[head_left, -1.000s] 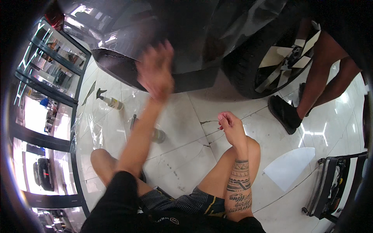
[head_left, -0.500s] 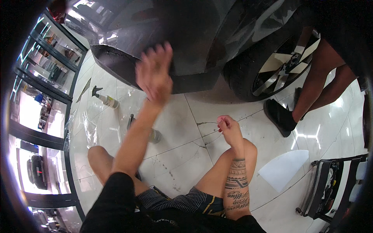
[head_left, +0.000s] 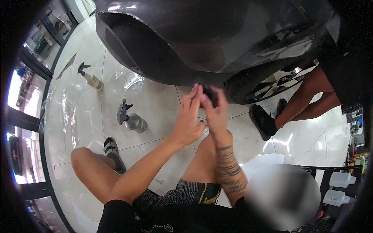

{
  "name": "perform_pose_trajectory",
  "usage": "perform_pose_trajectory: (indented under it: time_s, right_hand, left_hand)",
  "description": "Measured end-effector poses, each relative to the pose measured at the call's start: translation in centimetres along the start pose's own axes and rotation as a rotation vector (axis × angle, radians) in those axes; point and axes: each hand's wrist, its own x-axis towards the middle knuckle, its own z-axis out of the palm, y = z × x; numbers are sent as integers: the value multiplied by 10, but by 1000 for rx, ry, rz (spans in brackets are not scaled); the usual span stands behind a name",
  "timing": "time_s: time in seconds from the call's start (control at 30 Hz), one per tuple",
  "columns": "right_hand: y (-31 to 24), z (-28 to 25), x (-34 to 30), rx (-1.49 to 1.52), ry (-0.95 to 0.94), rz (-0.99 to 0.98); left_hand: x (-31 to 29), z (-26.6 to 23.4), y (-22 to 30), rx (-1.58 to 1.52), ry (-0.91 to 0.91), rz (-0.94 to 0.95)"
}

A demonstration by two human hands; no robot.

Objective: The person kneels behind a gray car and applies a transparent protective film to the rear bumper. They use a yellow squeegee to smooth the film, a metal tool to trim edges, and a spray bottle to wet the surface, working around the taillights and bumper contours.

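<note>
My left hand (head_left: 188, 121) and my right hand (head_left: 216, 113) meet just below the lower edge of a dark grey car bumper (head_left: 155, 50). The fingertips of both hands press together, and motion smears the right fingers. A small pale loop (head_left: 204, 122) shows between the hands, perhaps part of a thin strand. What lies in the fingertips is too small to make out. Behind the right fingers is a dark patch whose kind I cannot tell. The bumper's skin looks glossy, with a lighter edge line along the dark lower trim.
Two spray bottles stand on the tiled floor: a grey-headed one (head_left: 134, 121) and a black-headed one (head_left: 93, 80). A car wheel (head_left: 279, 83) is at right, beside another person's leg and black shoe (head_left: 263, 121). A white sheet (head_left: 264, 160) lies near a cart with white bottles (head_left: 342, 179).
My left hand has come down from the bumper to meet my right hand. My right hand, which pinched a thin strand, has risen slightly toward the bumper. The view has shifted.
</note>
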Motion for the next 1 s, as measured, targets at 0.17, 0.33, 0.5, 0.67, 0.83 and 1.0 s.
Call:
perform_pose_trajectory:
  time_s: [0.17, 0.33, 0.5, 0.67, 0.83, 1.0]
  right_hand:
    - [-86, 6, 61, -860, -131, -512]
    - [-84, 14, 79, -1263, -329, -746]
    - [-78, 11, 74, -1424, -443, -662]
    - [-1, -27, 59, -1577, -579, -521]
    - [-85, -7, 66, -1002, -86, -623]
    - [-220, -124, 94, -463, 780, -483]
  left_hand:
    - [-14, -9, -20, -137, -159, -13]
    - [-31, 20, -56, -299, -190, -198]
    - [-25, 21, -66, -229, -240, -179]
    - [-7, 1, -68, -307, -340, -218]
    - [17, -43, -68, -311, -330, -236]
    - [33, -93, -61, -189, -276, -220]
